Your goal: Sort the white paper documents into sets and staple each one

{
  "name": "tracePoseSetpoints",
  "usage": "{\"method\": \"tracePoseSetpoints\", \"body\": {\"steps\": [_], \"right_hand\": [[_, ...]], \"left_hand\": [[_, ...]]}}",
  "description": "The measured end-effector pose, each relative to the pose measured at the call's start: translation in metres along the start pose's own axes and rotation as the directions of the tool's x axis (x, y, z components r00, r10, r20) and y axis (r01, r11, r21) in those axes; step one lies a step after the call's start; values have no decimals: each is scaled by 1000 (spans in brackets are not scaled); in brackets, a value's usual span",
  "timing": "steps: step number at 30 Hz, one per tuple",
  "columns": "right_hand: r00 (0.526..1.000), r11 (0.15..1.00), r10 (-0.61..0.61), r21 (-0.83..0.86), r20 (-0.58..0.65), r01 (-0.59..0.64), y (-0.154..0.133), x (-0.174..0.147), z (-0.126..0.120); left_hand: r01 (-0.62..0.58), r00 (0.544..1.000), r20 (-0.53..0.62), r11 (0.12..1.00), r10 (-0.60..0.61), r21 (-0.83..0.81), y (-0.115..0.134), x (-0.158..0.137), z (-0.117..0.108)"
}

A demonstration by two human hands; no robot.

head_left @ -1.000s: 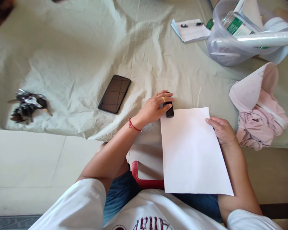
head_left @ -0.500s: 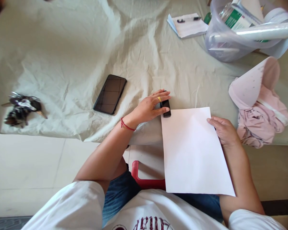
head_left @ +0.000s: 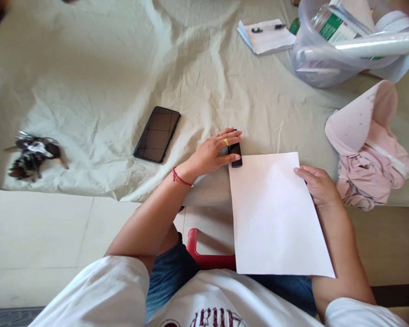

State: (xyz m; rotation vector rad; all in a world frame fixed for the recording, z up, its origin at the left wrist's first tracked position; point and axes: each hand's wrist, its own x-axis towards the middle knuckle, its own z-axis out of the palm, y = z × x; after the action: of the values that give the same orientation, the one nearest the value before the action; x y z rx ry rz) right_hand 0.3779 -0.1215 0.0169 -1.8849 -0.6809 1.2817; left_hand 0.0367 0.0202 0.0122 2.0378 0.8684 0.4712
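A sheet of white paper (head_left: 272, 218) reaches from the table edge back over my lap; whether more sheets lie under it I cannot tell. Its upper left corner meets a small black stapler (head_left: 236, 154). My left hand (head_left: 214, 150) grips this stapler, thumb on the near part and fingers laid across the far part. With the thumb on top and the fingers underneath, my right hand (head_left: 315, 181) pinches the paper's upper right edge.
Left of my hands lies a black phone (head_left: 157, 134), with a bunch of keys (head_left: 36, 154) farther left. A pink hat (head_left: 368, 145) is on the right. Behind stand a clear plastic tub (head_left: 313, 68) and a paper pad (head_left: 267, 38) with a pen. Below shows a red stool (head_left: 211, 261).
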Motion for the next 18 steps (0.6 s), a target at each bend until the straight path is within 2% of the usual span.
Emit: {"method": "tracePoseSetpoints", "body": {"steps": [10,18], "right_hand": [[999,999,31,34,18,-32,1,0,0],[999,998,49,39,16,-49,-3,-2,3]], "left_hand": [[-19,1000,-4,995,19,102,-1,1,4],[55,996,51,977,-67,204,6,-1,9]]}}
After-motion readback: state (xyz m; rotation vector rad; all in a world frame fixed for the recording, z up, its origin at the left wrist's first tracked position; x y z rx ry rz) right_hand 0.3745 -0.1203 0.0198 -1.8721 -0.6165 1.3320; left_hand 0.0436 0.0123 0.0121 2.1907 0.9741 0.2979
